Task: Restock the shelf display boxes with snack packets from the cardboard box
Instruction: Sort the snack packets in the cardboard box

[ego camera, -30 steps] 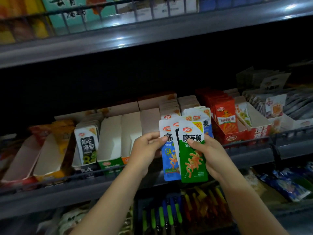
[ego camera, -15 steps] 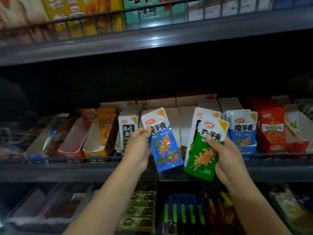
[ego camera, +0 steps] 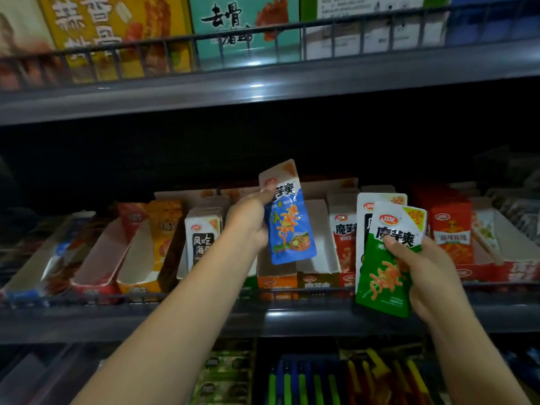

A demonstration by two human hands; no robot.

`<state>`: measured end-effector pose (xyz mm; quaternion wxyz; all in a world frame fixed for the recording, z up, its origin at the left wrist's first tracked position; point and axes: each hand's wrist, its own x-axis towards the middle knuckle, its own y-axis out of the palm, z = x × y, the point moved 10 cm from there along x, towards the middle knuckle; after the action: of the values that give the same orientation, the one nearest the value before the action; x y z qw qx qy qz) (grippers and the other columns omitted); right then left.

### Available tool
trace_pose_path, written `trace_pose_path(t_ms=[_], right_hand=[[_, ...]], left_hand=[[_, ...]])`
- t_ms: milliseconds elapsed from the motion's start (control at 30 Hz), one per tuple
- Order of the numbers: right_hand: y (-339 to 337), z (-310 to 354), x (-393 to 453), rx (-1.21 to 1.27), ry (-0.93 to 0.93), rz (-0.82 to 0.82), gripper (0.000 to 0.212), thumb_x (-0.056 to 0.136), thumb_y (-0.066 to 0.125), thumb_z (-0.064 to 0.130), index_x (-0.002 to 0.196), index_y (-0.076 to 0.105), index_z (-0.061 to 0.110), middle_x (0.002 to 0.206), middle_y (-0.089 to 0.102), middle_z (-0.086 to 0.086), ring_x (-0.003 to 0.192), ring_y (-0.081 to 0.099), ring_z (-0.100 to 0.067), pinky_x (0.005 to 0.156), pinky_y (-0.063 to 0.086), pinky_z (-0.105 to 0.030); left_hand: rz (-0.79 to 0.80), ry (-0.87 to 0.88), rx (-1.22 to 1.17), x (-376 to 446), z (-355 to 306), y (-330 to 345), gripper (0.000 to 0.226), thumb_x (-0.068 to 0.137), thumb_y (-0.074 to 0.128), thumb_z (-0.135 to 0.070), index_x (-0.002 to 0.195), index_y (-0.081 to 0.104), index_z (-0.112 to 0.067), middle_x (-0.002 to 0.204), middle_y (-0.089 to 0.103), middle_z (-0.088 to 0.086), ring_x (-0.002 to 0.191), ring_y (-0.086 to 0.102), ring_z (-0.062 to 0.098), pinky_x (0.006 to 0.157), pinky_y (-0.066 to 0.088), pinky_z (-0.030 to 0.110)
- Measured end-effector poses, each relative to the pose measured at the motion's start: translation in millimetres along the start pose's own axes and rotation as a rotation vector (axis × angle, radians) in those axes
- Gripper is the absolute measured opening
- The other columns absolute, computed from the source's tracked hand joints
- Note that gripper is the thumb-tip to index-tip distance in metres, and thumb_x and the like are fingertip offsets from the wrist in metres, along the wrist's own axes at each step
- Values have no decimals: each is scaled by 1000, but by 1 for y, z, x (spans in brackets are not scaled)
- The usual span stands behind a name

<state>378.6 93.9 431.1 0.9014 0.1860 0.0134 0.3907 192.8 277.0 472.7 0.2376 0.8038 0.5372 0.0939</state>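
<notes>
The middle shelf (ego camera: 292, 320) carries a row of tilted display boxes behind a low wire rail. Just under my left hand stands the orange-fronted display box (ego camera: 276, 283), and it looks almost empty, so I judge it is where the blue packet should go, though I cannot read whether its label matches. To its right the red-fronted box (ego camera: 346, 280) holds 1 row of white and red packets.

My right hand (ego camera: 423, 276) holds the green packet (ego camera: 385, 273) with at least 1 white packet behind it; the fingers are curled around the stack, the thumb across the front. My left hand (ego camera: 248, 226) pinches the blue packet (ego camera: 290, 229) at its upper left edge, thumb on the front, so it hangs upright and a little tilted above the box.

To do this well, I should lower the packet with its bottom edge first, face to the front, and let go only when it leans on the back wall. The cardboard supply box is not in view.
</notes>
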Motion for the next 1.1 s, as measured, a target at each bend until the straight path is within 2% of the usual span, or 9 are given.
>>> trace_pose_path(t_ms=[167, 267, 400, 600, 700, 834, 934, 1034, 1100], right_hand=[[-28, 20, 5, 23, -49, -68, 14, 87, 61, 9, 96, 62, 19, 78, 75, 2, 69, 72, -15, 59, 53, -33], [-47, 28, 8, 39, -52, -101, 12, 87, 60, 8, 94, 62, 18, 73, 74, 2, 64, 71, -15, 53, 54, -30], [-69, 25, 13, 32, -16, -123, 14, 86, 61, 8, 98, 62, 13, 78, 74, -4, 67, 72, -19, 60, 55, -36], [-94, 14, 18, 48, 17, -159, 10, 85, 61, 6, 89, 63, 15, 71, 73, -2, 62, 70, -19, 61, 52, -35], [-101, 9, 20, 55, 29, -150, 11, 85, 61, 6, 93, 64, 13, 75, 74, -5, 65, 71, -21, 62, 53, -34], [-103, 2, 22, 55, 56, -113, 12, 84, 61, 3, 91, 65, 11, 78, 74, -8, 67, 71, -23, 55, 54, -31], [-101, -8, 22, 2, 93, -74, 12, 83, 62, 3, 94, 66, 9, 82, 74, -12, 70, 71, -26, 62, 54, -33], [-103, -14, 22, -62, 100, -76, 16, 84, 63, 5, 99, 65, 8, 87, 74, -12, 77, 72, -28, 69, 54, -37], [-104, -16, 22, -54, 96, -82, 17, 84, 63, 5, 101, 65, 8, 88, 74, -12, 79, 72, -29, 69, 55, -38]], left_hand=[[124, -45, 43, 0, 30, 53, 7, 93, 55, -8, 86, 56, -7, 59, 69, 3, 49, 66, 14, 47, 55, 27], [118, 39, 79, 1, 41, 77, 9, 92, 57, -6, 84, 55, -10, 66, 68, 2, 50, 66, 12, 48, 55, 25], [152, 93, 68, -5, 61, 111, 9, 92, 58, -8, 86, 55, -14, 64, 68, -3, 53, 65, 10, 51, 54, 24], [175, 293, 200, -9, 76, 145, 16, 92, 59, -10, 80, 53, -18, 79, 67, 1, 75, 64, 20, 75, 54, 42], [195, 489, 393, -19, 71, 153, 21, 92, 59, -11, 76, 50, -22, 70, 61, -12, 66, 60, 1, 67, 50, 27], [212, 651, 552, -34, 74, 155, 26, 91, 58, -9, 75, 47, -26, 76, 57, -10, 70, 54, -5, 66, 42, 12], [149, 681, 532, -36, 79, 148, 26, 92, 57, -9, 77, 47, -29, 82, 58, -7, 80, 58, 5, 71, 46, 20], [64, 646, 454, -31, 80, 141, 23, 93, 56, -15, 79, 45, -29, 90, 60, 2, 90, 62, 21, 77, 53, 38], [45, 648, 452, -30, 77, 142, 23, 93, 55, -16, 79, 44, -29, 90, 60, 1, 92, 62, 23, 79, 53, 42]])
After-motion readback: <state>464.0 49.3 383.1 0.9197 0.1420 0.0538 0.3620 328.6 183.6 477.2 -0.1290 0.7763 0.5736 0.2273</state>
